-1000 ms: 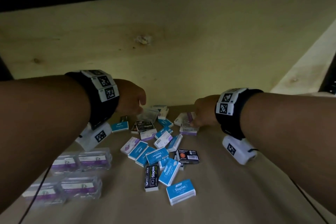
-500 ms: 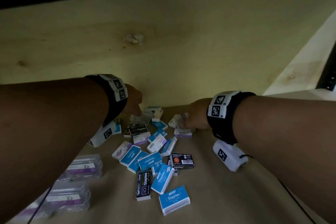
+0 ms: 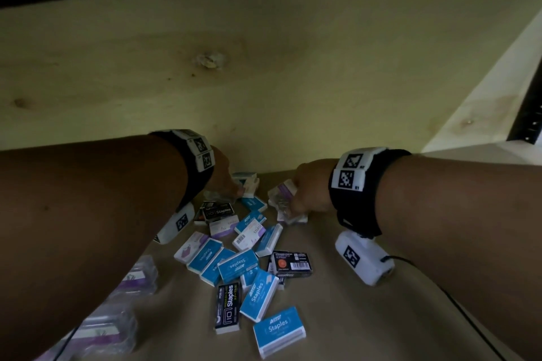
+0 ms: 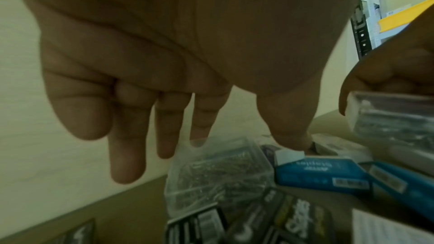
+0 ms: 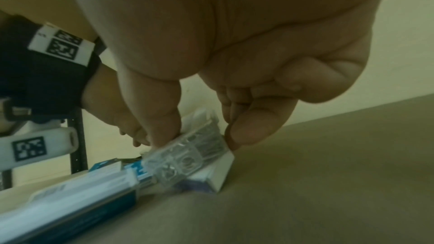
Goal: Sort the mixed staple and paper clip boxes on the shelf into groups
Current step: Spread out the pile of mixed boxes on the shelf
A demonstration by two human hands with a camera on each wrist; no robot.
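Mixed boxes lie in a pile on the brown shelf (image 3: 337, 316): blue staple boxes (image 3: 259, 297), black staple boxes (image 3: 227, 308) and clear paper clip boxes. My left hand (image 3: 234, 189) reaches to the back of the pile. In the left wrist view its fingers (image 4: 126, 155) hang straight over a clear paper clip box (image 4: 218, 172), and the thumb tip touches a blue staple box (image 4: 317, 172). My right hand (image 3: 293, 199) pinches another clear paper clip box (image 5: 187, 153) between thumb and fingers, tilted up over a white and purple box (image 5: 218, 175).
Several clear boxes with purple labels (image 3: 129, 278) sit grouped at the lower left, partly hidden by my left arm. The pale wooden back wall (image 3: 264, 82) stands just behind the pile. A black cable (image 3: 457, 302) runs along the right side of the shelf.
Both hands have moved deeper toward the back wall. The left hand has come down over the clear box at the back. The right hand has tipped its clear box up.
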